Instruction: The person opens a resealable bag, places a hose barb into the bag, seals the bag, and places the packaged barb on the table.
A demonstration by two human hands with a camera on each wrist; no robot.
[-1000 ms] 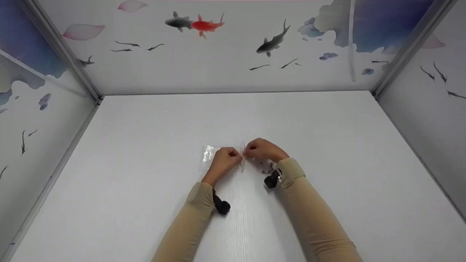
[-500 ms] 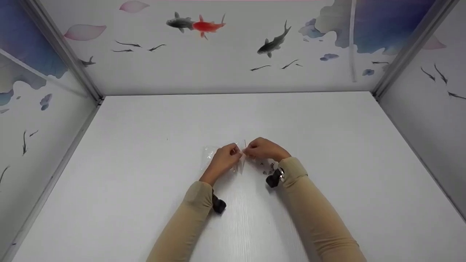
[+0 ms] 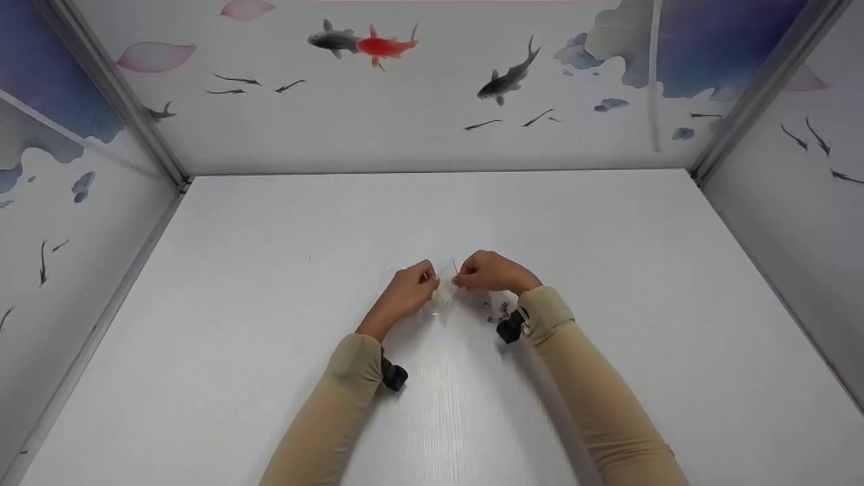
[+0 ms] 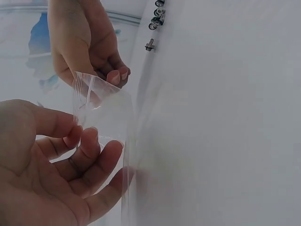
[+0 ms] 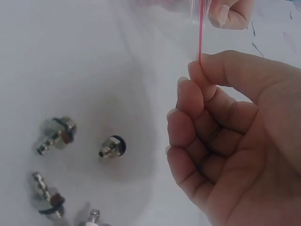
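Between the two hands hangs a clear zip-lock bag (image 4: pixel 113 110) with a red line along its mouth. My left hand (image 3: pixel 405 293) pinches one side of the mouth between thumb and index finger, its other fingers lying along the film. The opposite side is pinched by my right hand (image 3: pixel 496 273), thumb against index finger, the red strip (image 5: pixel 201 33) rising from the pinch. The mouth is spread apart. Several small metal hose fittings (image 5: pixel 112 147) with black rings lie on the table beside the right hand, partly behind its wrist in the head view.
A white table (image 3: pixel 270 236) spreads around the hands. Printed panels with fish (image 3: pixel 385 46) stand at its back and sides. Black wrist cameras (image 3: pixel 395 376) are strapped to both wrists.
My left hand has moved left, away from the right hand, and the bag's mouth has opened between them. The right hand has shifted only slightly. The fittings lie where they were.
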